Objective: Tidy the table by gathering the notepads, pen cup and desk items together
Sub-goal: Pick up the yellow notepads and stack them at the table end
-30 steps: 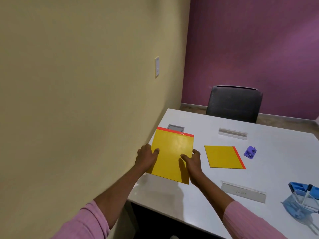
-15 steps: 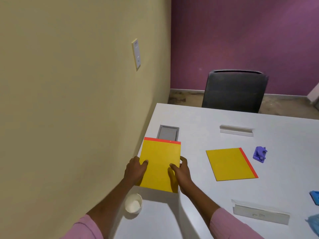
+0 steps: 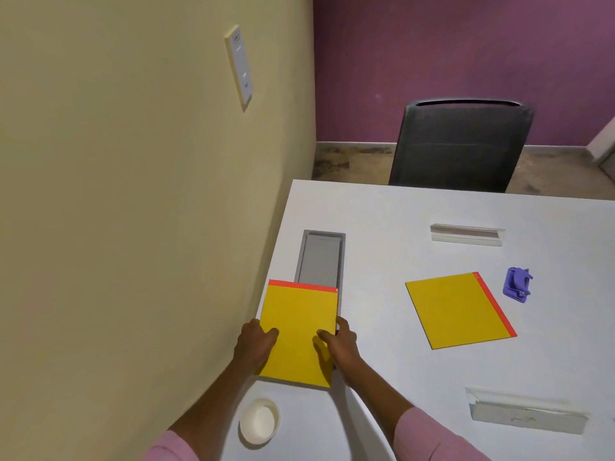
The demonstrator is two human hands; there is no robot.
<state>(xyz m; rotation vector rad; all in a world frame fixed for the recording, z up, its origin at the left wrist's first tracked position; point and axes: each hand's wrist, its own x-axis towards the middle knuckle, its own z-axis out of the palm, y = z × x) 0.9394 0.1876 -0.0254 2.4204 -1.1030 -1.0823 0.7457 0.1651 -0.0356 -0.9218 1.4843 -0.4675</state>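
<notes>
White table (image 3: 382,211): yellow notepad (image 3: 299,331) at its left edge; second yellow notepad (image 3: 459,309) flat mid-table, off to the right, nearer the right hand (image 3: 342,344). It and the left hand (image 3: 254,344) pinch the first pad's sides, thumbs on top.

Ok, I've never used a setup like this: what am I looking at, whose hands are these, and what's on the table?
No robot here: a person wears one wide-angle camera on the head, looking down at their own bare hands. The left hand and right hand grip a yellow notepad by its sides, thumbs on top, at the wall side of the white table. Its red-edged far end covers part of a grey recess. Lying loose are a second yellow notepad, a small purple desk gadget beside it, a white cup by the left edge, and two pale strip-shaped holders, one far, one near. A dark chair stands beyond.
</notes>
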